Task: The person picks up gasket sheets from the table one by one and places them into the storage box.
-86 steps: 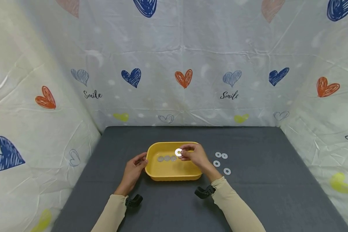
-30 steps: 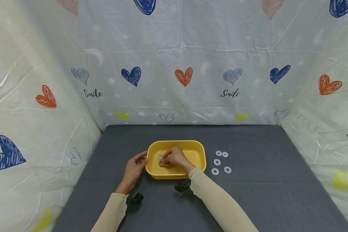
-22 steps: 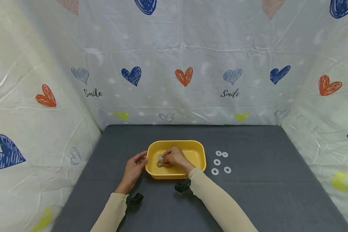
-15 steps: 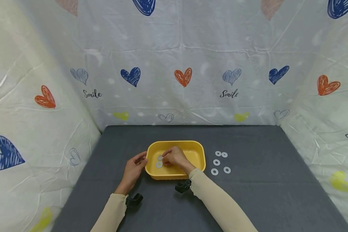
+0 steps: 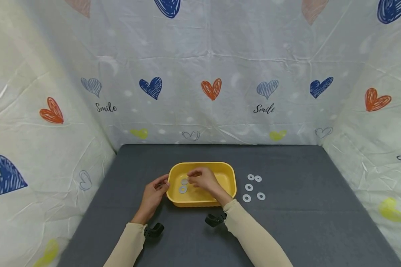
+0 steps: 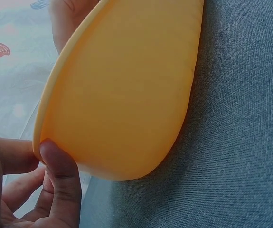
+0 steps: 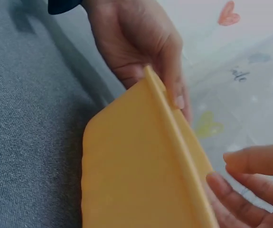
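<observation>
My left hand (image 5: 153, 193) pinches the left end of a yellow plastic tray (image 5: 226, 177) between thumb and fingers, seen close up in the left wrist view. My right hand (image 5: 205, 181) hovers over the middle of the tray. In the right wrist view its thumb and fingers (image 7: 252, 164) stand apart with nothing between them. On the tray's floor, left of the right hand, lie a flat grey disc (image 5: 184, 181) and, just in front of it, a flat ring like a washer (image 5: 183, 189). My right hand hides part of the tray floor.
Several pale washers (image 5: 248, 187) lie loose on the dark grey tablecloth (image 5: 294, 215) to the right of the tray. A white curtain printed with hearts (image 5: 237, 111) hangs behind the table and along both sides. Each wrist wears a black camera (image 5: 215, 219).
My right hand has brought a washer down into the tray, laid it in front of the left disc and let go, then risen slightly. The left hand still holds the tray.
</observation>
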Available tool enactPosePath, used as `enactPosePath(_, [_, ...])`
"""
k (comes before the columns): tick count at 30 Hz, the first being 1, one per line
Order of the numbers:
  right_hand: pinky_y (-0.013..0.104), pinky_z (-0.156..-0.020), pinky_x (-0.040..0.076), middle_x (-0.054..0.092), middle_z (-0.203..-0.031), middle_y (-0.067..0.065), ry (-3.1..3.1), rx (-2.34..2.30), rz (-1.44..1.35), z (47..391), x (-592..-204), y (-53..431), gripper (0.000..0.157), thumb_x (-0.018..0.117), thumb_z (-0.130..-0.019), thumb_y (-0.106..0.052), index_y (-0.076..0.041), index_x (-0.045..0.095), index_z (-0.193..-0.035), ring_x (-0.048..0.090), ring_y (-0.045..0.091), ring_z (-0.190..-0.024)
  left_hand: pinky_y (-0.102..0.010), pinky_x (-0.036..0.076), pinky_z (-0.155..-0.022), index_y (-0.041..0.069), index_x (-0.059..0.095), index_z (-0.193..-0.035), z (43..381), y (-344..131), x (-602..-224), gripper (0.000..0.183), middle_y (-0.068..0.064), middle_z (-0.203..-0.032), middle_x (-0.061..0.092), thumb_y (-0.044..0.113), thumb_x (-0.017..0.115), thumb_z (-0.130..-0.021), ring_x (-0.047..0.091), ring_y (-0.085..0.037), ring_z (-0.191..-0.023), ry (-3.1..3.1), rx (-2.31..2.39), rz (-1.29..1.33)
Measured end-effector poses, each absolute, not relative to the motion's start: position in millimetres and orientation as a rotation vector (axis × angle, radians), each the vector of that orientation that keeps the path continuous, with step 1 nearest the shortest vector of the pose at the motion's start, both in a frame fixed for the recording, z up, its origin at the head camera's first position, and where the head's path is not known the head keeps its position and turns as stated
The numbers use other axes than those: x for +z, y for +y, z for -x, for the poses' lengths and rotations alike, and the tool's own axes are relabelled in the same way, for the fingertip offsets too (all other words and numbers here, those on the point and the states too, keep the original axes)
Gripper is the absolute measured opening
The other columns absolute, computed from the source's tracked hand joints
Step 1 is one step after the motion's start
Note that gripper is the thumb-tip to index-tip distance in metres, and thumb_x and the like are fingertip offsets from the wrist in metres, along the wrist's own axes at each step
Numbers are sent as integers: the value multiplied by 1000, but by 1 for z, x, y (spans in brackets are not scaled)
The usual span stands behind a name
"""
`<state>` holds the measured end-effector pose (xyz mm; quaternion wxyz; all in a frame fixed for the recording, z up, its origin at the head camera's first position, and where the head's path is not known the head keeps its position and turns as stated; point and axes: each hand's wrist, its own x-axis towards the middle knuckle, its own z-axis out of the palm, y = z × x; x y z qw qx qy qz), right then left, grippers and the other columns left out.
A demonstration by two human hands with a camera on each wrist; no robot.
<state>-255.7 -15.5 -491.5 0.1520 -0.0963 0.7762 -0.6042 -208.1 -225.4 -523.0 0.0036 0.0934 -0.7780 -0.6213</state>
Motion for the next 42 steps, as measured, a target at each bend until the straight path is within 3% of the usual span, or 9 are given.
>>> enactPosePath(4, [36,-80,59,71,-110,13,2252,-1732,381,249,-486,-11,27,72,-88,-10,-1,70,-113,69,17,-91,-23,52,-70,10,55,-138,209,-226,-525,40,-12,-120,55,13,59,-98,60,-20,-101,-2435,-1937,-299])
enactPosePath(11, [29,-82,56,72,-107,4,2383,-1701,488,240,-479,3,19,74,-87,-15,-13,73,-107,68,17,-94,-21,51,-68,8,54,-139,209,-226,-528,40,-14,-120,55,11,58,-99,59,-19,-98,-2414,-1969,-284])
enactPosePath(18, [29,-78,55,72,-104,11,2403,-1787,516,230,-476,22,18,75,-87,-12,-7,73,-104,69,25,-95,-21,52,-68,8,55,-138,207,-227,-527,40,-14,-121,55,12,58,-99,59,-21,-101,-2413,-1979,-286])
enactPosePath(29, [25,-75,55,73,-99,9,2508,-1763,513,218,-474,54,17,76,-84,-9,-6,74,-100,70,21,-89,-20,52,-69,8,54,-139,208,-227,-527,41,-13,-122,55,12,58,-99,59,-17,-101,-2418,-1966,-291])
enactPosePath(42, [23,-72,53,71,-105,12,2522,-1755,429,216,-484,102,19,75,-86,-14,-8,73,-105,68,22,-91,-20,53,-70,10,55,-139,209,-227,-526,41,-10,-120,55,14,60,-98,59,-8,-95,-2415,-1977,-293])
